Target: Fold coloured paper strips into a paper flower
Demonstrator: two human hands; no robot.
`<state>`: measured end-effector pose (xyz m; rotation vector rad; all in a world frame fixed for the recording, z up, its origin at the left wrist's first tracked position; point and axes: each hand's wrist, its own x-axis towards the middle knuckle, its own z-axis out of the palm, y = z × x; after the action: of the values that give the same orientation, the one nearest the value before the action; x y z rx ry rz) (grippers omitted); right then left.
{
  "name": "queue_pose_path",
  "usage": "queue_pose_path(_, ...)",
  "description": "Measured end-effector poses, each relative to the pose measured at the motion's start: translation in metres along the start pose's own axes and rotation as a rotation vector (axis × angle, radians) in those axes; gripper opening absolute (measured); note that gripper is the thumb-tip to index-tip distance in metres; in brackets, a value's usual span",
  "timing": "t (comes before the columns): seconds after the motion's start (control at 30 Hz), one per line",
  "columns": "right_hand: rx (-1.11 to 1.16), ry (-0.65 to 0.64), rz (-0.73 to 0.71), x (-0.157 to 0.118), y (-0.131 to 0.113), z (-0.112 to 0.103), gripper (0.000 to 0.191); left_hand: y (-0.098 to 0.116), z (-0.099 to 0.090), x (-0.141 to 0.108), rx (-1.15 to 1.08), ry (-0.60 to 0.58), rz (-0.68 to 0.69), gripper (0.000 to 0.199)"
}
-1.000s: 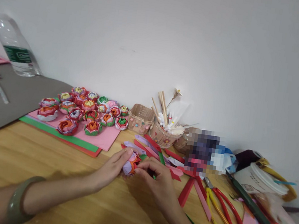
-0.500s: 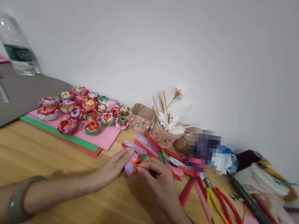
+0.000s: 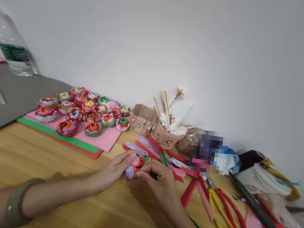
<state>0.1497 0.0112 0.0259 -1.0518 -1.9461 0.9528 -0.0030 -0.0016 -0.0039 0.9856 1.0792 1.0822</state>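
Note:
My left hand point(image 3: 117, 167) holds a small folded paper flower point(image 3: 132, 169) with lilac, pink and orange petals, just above the wooden table. On the flower's right side, my right hand point(image 3: 158, 179) pinches its orange petals between thumb and forefinger. Behind my hands lie folded paper strips point(image 3: 160, 151) in red, lilac, pink and green. Several finished paper flowers point(image 3: 93, 128) stand on a stack of coloured sheets point(image 3: 108, 141) at the left. The underside of the held flower is hidden.
Small decorated baskets point(image 3: 142, 120) stand by the wall, one holding sticks and white pieces. Scissors point(image 3: 226, 211) with red and yellow handles, a dark green pen-like tool point(image 3: 260, 210) and a white tub point(image 3: 263, 180) are at the right. A bottle point(image 3: 15, 53) stands at the far left.
The view has shifted slightly, so the things on the table appear a little further left. Both hands keep hold of the flower, with my right fingertips slightly shifted along its petals.

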Motion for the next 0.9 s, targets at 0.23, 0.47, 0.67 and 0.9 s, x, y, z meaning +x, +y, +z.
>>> queue_pose_path(0.23, -0.143, 0.111, -0.176, 0.000, -0.003, -0.003, 0.012, -0.001, 0.000, 0.002, -0.263, -0.042, -0.057, 0.041)
queue_pose_path(0.47, -0.673, 0.383, -0.573, -0.012, 0.006, 0.002, 0.009, 0.003, 0.003, -0.002, -0.371, -0.093, -0.044, 0.043)
queue_pose_path(0.67, -0.937, 0.326, -0.787, -0.016, 0.005, -0.002, 0.019, 0.003, 0.003, -0.001, -0.438, -0.052, -0.062, 0.037)
queue_pose_path(0.9, -0.410, 0.293, -0.418, -0.006, 0.002, 0.001, 0.012, 0.003, 0.003, 0.000, -0.447, -0.080, -0.034, 0.037)
